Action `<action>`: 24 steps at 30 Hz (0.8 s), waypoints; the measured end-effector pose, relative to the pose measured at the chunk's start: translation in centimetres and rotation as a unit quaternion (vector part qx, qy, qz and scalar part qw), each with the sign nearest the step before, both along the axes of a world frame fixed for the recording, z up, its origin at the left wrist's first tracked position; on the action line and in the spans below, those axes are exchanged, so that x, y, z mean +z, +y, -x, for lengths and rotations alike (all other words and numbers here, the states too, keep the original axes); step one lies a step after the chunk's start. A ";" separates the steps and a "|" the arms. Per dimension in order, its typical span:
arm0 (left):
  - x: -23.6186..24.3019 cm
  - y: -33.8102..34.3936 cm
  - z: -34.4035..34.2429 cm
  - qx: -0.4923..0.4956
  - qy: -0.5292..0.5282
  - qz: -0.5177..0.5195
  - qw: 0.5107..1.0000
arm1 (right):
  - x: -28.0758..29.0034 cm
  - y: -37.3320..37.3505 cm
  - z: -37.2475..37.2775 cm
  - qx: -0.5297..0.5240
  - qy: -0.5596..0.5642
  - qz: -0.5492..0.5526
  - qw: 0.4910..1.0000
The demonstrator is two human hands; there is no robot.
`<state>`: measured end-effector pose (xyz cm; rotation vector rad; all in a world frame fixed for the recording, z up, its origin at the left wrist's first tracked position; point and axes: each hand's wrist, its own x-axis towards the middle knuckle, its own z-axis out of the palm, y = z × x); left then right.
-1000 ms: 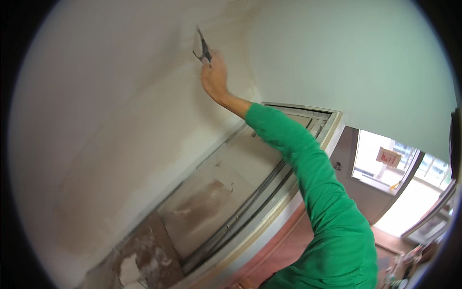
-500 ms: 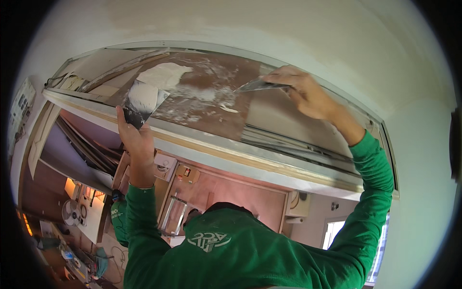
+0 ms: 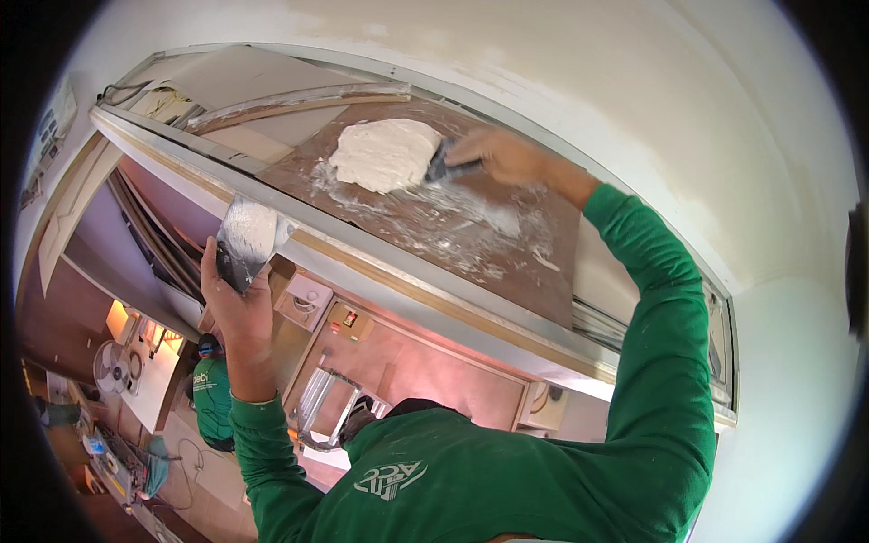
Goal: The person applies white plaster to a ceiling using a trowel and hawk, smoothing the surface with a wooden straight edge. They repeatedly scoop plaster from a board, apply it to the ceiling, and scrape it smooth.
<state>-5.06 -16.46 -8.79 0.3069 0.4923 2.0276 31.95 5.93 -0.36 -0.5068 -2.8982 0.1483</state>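
- Right hand (image 3: 509,156): raised to the brown board (image 3: 507,262) that lies flat on top of a ledge; its grip is closed around the dark handle of a putty knife (image 3: 444,168), whose blade end touches the right edge of the plaster mound.
- Plaster mound (image 3: 386,154): a thick, off-white, roughly rounded heap at the upper left part of the board, just left of the right hand; thin white smears and crumbs (image 3: 453,222) trail from it across the board's middle toward its lower right.
- Left hand (image 3: 237,303): held up below the front edge of the ledge, well apart from the right hand; its grip is closed on a broad flat trowel blade (image 3: 246,240), coated with pale plaster, which stands upright and overlaps the metal front rail (image 3: 407,290).
- Both forearms wear green sleeves (image 3: 661,362); the green garment fills the lower middle of the view.
- Wall and ceiling (image 3: 706,118): smooth, off-white, curving above and to the right of the board.
- Background at lower left: a second person in a green shirt (image 3: 214,398), a standing fan (image 3: 110,366), and a lit opening (image 3: 118,319) beside it; details there are too small to tell.
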 end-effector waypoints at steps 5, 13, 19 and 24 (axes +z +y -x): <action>0.7 2.7 2.7 -0.029 0.072 -0.019 0.997 | -0.2 -2.4 -1.5 -0.091 -0.060 0.056 0.993; 4.4 9.3 -2.0 -0.197 0.029 -0.054 0.979 | 4.7 -7.4 -4.6 -0.284 0.180 0.128 0.933; 6.4 13.0 -11.2 -0.341 0.032 0.072 0.937 | 5.2 -13.1 -2.1 -0.298 0.461 0.130 0.826; 9.2 11.3 -17.3 -0.459 -0.066 0.066 0.883 | 5.3 -17.6 -0.5 -0.222 0.510 -0.005 0.831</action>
